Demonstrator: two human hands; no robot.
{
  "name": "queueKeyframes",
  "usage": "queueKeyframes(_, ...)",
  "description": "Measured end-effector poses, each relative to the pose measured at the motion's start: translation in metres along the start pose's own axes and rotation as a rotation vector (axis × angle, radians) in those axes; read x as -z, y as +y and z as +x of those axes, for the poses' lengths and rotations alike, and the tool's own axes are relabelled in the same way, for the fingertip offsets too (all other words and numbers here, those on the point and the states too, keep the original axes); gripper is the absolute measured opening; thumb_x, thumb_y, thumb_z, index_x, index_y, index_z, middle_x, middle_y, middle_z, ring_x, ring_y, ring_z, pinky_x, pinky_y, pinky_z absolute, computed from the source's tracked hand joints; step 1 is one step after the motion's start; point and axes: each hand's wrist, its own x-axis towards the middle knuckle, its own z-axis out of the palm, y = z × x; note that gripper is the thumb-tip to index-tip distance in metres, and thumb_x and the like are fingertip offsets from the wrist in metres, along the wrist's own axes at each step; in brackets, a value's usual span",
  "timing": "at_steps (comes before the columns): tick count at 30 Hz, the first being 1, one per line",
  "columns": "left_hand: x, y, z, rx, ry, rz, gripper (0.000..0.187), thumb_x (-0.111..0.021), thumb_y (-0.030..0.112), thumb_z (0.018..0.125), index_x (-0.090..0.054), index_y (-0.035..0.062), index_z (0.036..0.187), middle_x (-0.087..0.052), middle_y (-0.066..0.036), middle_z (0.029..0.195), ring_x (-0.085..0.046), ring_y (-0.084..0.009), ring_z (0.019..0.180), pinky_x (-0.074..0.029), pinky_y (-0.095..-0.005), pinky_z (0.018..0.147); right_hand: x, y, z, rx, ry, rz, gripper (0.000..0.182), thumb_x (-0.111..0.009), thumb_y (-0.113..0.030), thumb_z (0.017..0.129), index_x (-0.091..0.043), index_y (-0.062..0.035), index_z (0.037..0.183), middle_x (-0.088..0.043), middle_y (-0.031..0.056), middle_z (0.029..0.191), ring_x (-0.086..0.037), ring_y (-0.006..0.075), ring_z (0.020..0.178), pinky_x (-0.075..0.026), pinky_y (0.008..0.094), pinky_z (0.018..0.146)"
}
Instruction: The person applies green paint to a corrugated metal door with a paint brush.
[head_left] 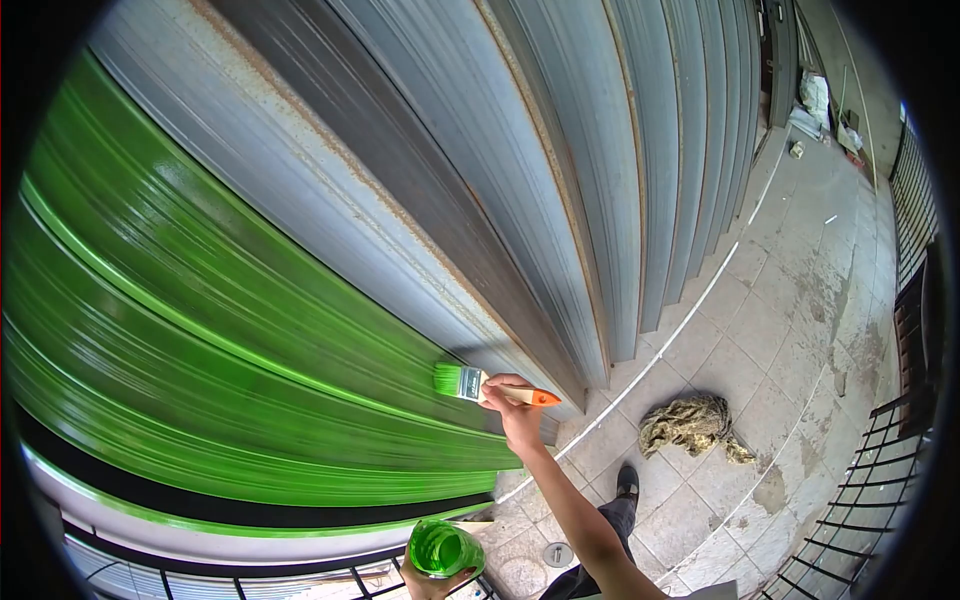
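My right hand point(515, 410) grips a paintbrush point(478, 385) with a wooden handle and an orange tip. Its bristles are loaded with green paint and touch the ribbed metal shutter point(520, 180) at the edge of the wet green area point(200, 330). The shutter's right part is bare grey and rusty. At the bottom edge of the view my left hand point(432, 584) holds a small container of green paint point(441, 549), open side facing me. My forearm stretches from the lower right up to the brush.
A crumpled dirty rag point(693, 424) lies on the stained tiled floor point(800, 300). My shoe point(627, 481) stands near a round floor drain point(557, 553). Black metal railings point(880, 470) run along the right. Bags and clutter point(815, 100) sit at the far end.
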Motion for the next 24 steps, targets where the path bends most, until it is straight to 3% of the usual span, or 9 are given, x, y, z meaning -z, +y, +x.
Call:
queueKeyframes(3,-0.004,0.009,0.003,-0.014,-0.022,-0.009,0.088,-0.094,0.032,0.048,-0.055,-0.0064,0.117,-0.067,-0.014,0.102,-0.067,-0.0227,0.092,-0.055,-0.0357,0.085,0.003,0.004,0.003,-0.02,0.03,0.048,0.013,-0.069,-0.002,0.084,-0.063,-0.0038,0.095,-0.066,0.0058,0.09,-0.066,0.014,0.082,-0.06,0.0315,0.07)
queueKeyframes(7,-0.012,0.023,0.011,-0.053,-0.049,-0.019,0.088,-0.094,0.031,0.05,-0.055,-0.0068,0.118,-0.067,-0.014,0.104,-0.066,-0.0221,0.093,-0.054,-0.0363,0.087,0.092,0.075,-0.003,-0.143,0.245,-0.022,0.015,-0.071,-0.002,0.081,-0.063,-0.0044,0.094,-0.065,0.005,0.087,-0.065,0.0138,0.078,-0.059,0.0311,0.066)
queueKeyframes(10,-0.013,0.025,0.01,-0.005,-0.048,-0.098,0.089,-0.094,0.032,0.05,-0.054,-0.007,0.118,-0.067,-0.014,0.105,-0.066,-0.022,0.093,-0.054,-0.0366,0.087,0.159,0.12,-0.004,-0.131,0.31,-0.41,0.016,-0.073,-0.002,0.079,-0.063,-0.0056,0.091,-0.065,0.0053,0.086,-0.064,0.0137,0.074,-0.058,0.0297,0.062)
queueKeyframes(14,-0.007,0.007,0.006,-0.035,-0.04,-0.021,0.087,-0.094,0.032,0.05,-0.055,-0.0066,0.117,-0.067,-0.015,0.104,-0.067,-0.0229,0.092,-0.055,-0.0363,0.087,0.102,0.09,0.015,-0.107,0.202,-0.219,0.015,-0.074,-0.003,0.079,-0.064,-0.0045,0.09,-0.065,0.0042,0.084,-0.064,0.0128,0.073,-0.057,0.0269,0.06)
queueKeyframes(18,-0.009,0.012,0.004,-0.02,-0.051,-0.001,0.083,-0.094,0.03,0.051,-0.056,-0.0059,0.115,-0.067,-0.014,0.103,-0.067,-0.0229,0.092,-0.055,-0.036,0.086,0.003,0.007,0.022,0.004,0.008,-0.004,0.015,-0.072,-0.003,0.082,-0.064,-0.0051,0.095,-0.065,0.0036,0.09,-0.064,0.0119,0.079,-0.059,0.029,0.067)
queueKeyframes(21,-0.012,0.024,0.003,0.017,-0.062,-0.02,0.081,-0.094,0.028,0.051,-0.056,-0.0057,0.115,-0.067,-0.014,0.103,-0.066,-0.0224,0.092,-0.056,-0.0357,0.085,-0.005,-0.01,0.02,-0.043,0.011,0.068,0.014,-0.071,-0.003,0.083,-0.064,-0.0053,0.096,-0.065,0.0036,0.091,-0.064,0.0117,0.081,-0.06,0.0299,0.069)
queueKeyframes(24,-0.014,0.03,0.004,0.025,-0.059,-0.038,0.081,-0.094,0.028,0.051,-0.056,-0.0055,0.114,-0.067,-0.014,0.102,-0.066,-0.0211,0.091,-0.055,-0.0353,0.085,0.032,0.032,0.02,-0.119,0.165,0.031,0.014,-0.071,-0.002,0.082,-0.063,-0.004,0.094,-0.065,0.0054,0.089,-0.065,0.0138,0.079,-0.06,0.0324,0.068)
